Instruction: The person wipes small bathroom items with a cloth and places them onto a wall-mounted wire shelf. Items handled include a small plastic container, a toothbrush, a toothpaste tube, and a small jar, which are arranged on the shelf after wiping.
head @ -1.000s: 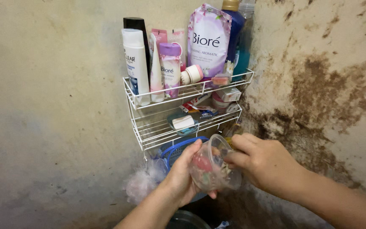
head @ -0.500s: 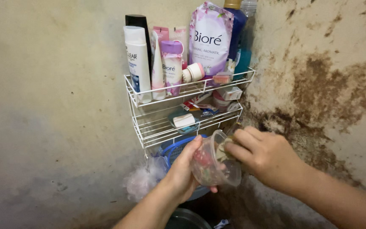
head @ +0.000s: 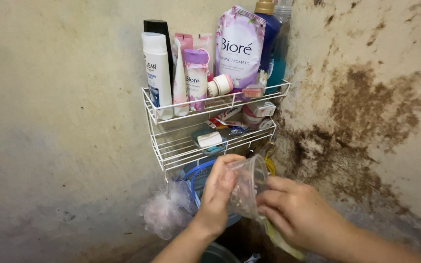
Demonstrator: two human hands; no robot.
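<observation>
Lower centre: left hand grips clear plastic cup, right hand pinches yellowish wrapper under it, below white wire rack.

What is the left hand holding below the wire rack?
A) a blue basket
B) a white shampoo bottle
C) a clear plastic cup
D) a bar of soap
C: the left hand grips a clear plastic cup, tilted on its side just under the white wire rack, while the right hand touches the cup from the other side.
</observation>
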